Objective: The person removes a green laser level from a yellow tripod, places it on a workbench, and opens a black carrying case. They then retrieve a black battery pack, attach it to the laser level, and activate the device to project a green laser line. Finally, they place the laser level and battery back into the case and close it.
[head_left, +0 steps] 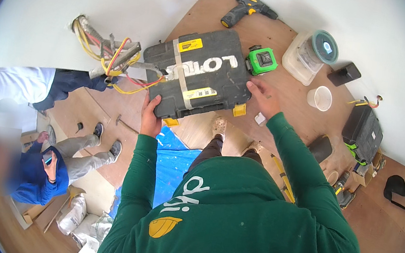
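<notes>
A black hard plastic tool case (203,83) with white lettering and a tape strip lies between my hands, its lid down. Its two yellow latches (239,110) stick out from the near edge. My left hand (151,116) grips the near left corner, thumb on top. At the right side, my right hand (265,98) holds the case with its thumb over the edge. The fingers under the case are hidden. Just beyond my right hand, a green and black laser level (262,60) stands close to the case.
Exposed cables (114,58) hang from the wall, reaching over the case's left side. A cordless drill (248,9), a lidded tub (303,58), a white cup (319,98) and a black case (363,132) are around. Left, a seated person (43,172) holds a phone; another stands behind.
</notes>
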A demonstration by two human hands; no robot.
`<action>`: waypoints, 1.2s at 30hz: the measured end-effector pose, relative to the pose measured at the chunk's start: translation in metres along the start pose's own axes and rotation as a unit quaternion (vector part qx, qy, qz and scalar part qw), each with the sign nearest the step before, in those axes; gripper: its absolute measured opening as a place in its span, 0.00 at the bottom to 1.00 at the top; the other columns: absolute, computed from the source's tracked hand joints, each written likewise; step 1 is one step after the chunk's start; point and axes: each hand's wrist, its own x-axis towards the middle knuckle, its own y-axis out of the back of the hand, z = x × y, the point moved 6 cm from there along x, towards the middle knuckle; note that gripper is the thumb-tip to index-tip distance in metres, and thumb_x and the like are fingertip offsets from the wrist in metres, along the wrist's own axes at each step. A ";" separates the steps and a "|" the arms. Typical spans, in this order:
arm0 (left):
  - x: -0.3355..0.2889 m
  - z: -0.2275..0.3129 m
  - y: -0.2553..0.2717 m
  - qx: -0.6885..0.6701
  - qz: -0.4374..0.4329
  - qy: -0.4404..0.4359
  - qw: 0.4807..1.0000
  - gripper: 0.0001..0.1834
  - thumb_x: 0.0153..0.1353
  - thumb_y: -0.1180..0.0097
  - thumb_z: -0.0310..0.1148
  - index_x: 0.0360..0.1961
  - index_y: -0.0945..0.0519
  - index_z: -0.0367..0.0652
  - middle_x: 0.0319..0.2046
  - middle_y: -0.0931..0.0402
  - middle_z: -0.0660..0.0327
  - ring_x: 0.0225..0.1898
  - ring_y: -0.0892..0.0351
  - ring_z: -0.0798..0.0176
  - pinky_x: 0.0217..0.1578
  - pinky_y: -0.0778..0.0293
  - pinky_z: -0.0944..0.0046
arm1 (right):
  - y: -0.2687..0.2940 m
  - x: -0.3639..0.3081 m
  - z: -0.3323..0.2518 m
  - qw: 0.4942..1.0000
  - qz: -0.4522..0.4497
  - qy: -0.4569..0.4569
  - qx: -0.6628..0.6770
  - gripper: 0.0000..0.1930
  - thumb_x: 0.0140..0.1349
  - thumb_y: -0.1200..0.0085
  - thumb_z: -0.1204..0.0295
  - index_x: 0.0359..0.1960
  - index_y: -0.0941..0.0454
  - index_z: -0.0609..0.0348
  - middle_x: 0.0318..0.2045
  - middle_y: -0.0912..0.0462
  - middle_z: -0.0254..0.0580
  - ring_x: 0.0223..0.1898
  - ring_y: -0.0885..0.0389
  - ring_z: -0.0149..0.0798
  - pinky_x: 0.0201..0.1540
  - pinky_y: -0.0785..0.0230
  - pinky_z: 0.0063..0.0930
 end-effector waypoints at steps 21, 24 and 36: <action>0.003 -0.021 -0.051 0.103 0.005 -0.022 0.994 0.42 0.70 0.36 0.40 0.79 0.39 0.36 0.67 0.28 0.49 0.65 0.26 0.57 0.67 0.32 0.62 | 0.099 -0.080 -0.060 0.916 0.068 0.111 -0.379 0.44 0.44 0.23 0.71 0.67 0.28 0.49 0.51 0.24 0.58 0.53 0.21 0.64 0.56 0.25 0.52; 0.024 -0.038 -0.045 0.288 0.056 -0.096 0.951 0.41 0.71 0.38 0.43 0.78 0.38 0.37 0.63 0.26 0.46 0.64 0.24 0.53 0.66 0.32 0.62 | 0.107 -0.093 -0.047 0.914 0.094 0.087 -0.385 0.43 0.44 0.23 0.72 0.67 0.28 0.50 0.51 0.24 0.57 0.53 0.21 0.64 0.56 0.25 0.51; 0.188 0.077 -0.104 0.895 -0.101 -0.355 0.250 0.09 0.63 0.42 0.36 0.35 0.14 0.46 0.39 0.22 0.56 0.45 0.20 0.53 0.47 0.29 0.49 | 0.134 -0.107 -0.004 0.907 0.133 -0.011 -0.400 0.42 0.45 0.23 0.65 0.67 0.27 0.43 0.50 0.22 0.54 0.53 0.18 0.60 0.54 0.23 0.52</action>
